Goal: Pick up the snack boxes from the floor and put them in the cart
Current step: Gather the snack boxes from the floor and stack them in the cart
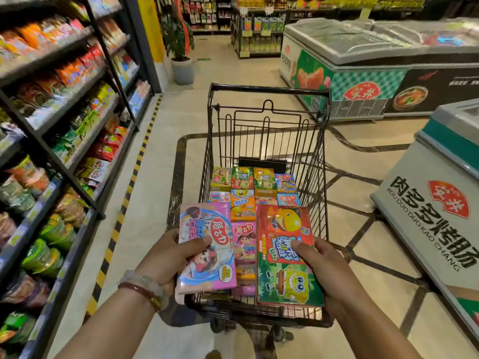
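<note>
1. Pink snack box (207, 248): flat, cartoon girl print, face up, near left over cart (269, 89).
2. Red-green snack box (287, 257): flat, face up, near right.
3. Cart: black wire, floor covered with small colourful boxes (242, 177).

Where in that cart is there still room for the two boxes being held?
Bare cart bottom shows at the far end, between the farthest row of boxes and the end grille. The near end, under the pink box and red-green box, is packed.
</note>
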`<state>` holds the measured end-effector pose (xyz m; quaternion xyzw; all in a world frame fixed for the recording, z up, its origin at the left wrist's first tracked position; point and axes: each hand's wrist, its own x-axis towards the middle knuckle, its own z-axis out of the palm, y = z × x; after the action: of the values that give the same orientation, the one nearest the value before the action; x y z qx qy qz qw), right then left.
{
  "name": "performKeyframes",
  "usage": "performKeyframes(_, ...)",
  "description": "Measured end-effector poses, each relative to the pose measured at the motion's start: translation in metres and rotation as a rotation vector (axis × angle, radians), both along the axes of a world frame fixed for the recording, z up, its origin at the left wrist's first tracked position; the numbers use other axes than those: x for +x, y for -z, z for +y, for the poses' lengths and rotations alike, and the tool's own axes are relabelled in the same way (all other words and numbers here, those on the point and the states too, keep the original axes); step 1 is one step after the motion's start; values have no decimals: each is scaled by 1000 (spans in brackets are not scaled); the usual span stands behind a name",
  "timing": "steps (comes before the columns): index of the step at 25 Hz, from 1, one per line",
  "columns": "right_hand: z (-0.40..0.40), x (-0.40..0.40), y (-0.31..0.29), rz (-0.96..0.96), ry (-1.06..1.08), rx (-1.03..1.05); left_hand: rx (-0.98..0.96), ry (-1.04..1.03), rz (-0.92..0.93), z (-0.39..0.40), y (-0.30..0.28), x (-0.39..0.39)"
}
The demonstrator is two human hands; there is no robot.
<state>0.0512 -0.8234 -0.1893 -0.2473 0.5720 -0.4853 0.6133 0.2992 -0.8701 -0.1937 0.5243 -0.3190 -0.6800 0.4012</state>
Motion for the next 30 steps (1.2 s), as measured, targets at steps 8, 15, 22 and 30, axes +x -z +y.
performKeyframes(8, -97, 45, 15, 22, 51, 16, 23, 71, -58, -116, 17, 36)
performKeyframes(15, -168, 34, 34, 13, 122, 54, 76, 95, -66, -186, 30, 13)
performKeyframes(22, -260, -2, 63, 30, 123, 62, 99, 37, -108, -268, 53, -22)
performKeyframes(30, -372, -27, 145, 78, 94, 96, 150, -93, -229, -359, 128, -61)
